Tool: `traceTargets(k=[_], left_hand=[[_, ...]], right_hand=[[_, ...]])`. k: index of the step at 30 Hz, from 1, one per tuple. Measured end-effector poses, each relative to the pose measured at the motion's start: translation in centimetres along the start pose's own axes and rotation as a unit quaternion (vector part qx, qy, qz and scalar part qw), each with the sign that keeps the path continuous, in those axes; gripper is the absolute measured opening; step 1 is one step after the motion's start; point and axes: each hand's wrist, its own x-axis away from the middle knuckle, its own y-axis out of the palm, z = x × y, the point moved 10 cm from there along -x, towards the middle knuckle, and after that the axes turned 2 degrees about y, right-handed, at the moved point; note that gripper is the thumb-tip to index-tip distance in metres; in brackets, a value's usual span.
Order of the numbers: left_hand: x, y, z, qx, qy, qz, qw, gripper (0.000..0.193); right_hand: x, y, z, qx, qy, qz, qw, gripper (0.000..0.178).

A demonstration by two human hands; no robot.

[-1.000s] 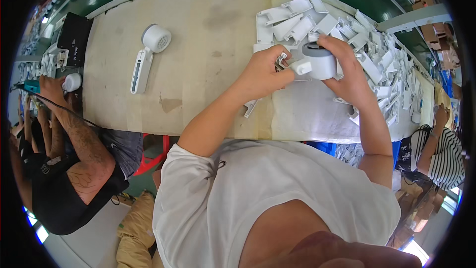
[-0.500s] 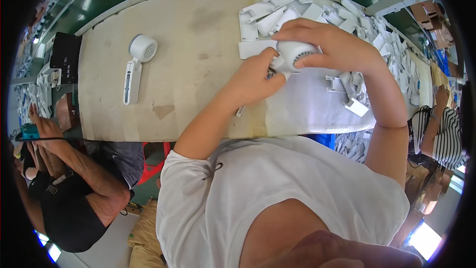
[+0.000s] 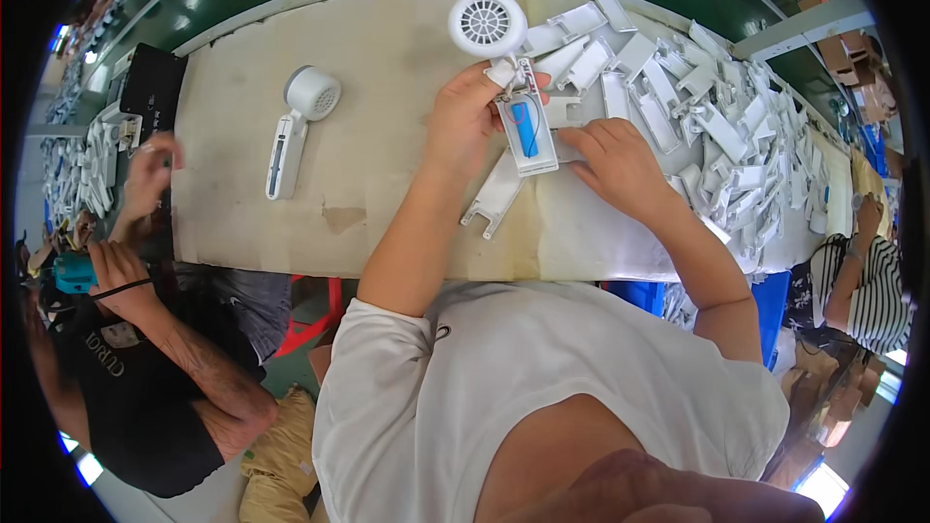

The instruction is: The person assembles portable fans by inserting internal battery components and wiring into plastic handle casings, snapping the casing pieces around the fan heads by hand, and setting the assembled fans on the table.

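In my left hand (image 3: pixel 463 116) is a white handheld fan (image 3: pixel 487 24), gripped at the neck, its round grille pointing up and away. The fan's handle lies open toward me, showing a blue battery (image 3: pixel 524 129), thin wires and a small circuit board. Beside the handle's lower right edge is my right hand (image 3: pixel 620 165), thumb and fingers apart; whether its fingertips touch the handle is unclear. A white handle cover (image 3: pixel 496 192) lies under the fan's lower end. Another white cover (image 3: pixel 562 112) rests between the handle and my right fingers.
A second white fan (image 3: pixel 295 136), its handle closed, lies left on the table (image 3: pixel 387 194). Many white plastic covers (image 3: pixel 727 136) are heaped on the right. A co-worker in black (image 3: pixel 145 368) sits at left with a teal tool (image 3: pixel 74 273); another person in stripes (image 3: pixel 872 271) is at right.
The fan has turned so its grille and opened handle show. My right hand has left the fan head and moved down beside the handle. The co-worker's hand at left has risen.
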Motion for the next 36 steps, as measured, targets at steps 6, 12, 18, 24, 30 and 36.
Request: traceTargets(k=[6, 12, 18, 24, 30, 36], left_hand=[[-0.2, -0.4, 0.7, -0.03, 0.022, -0.006, 0.999, 0.032], [0.2, -0.5, 1.2, 0.018, 0.064, 0.038, 0.997, 0.032], [0.7, -0.2, 1.1, 0.021, 0.116, 0.059, 0.991, 0.031], [1.2, -0.4, 0.4, 0.074, 0.174, 0.055, 0.98, 0.023], [2.1, -0.6, 0.9, 0.028, 0.204, 0.082, 0.975, 0.021], [2.2, -0.9, 0.4, 0.035, 0.189, 0.107, 0.975, 0.03]], right_hand=[[0.2, 0.0, -0.2, 0.02, -0.063, 0.054, 0.996, 0.034], [0.5, -1.9, 4.9, -0.001, 0.192, -0.027, 0.981, 0.039], [-0.3, -5.9, 2.1, -0.251, 0.11, 0.119, 0.954, 0.057], [-3.7, -7.7, -2.6, -0.055, 0.056, 0.222, 0.972, 0.061], [-3.7, -7.5, -2.8, -0.1, 0.045, 0.231, 0.967, 0.063], [-4.1, -6.9, -3.0, -0.097, 0.054, 0.264, 0.958, 0.062]])
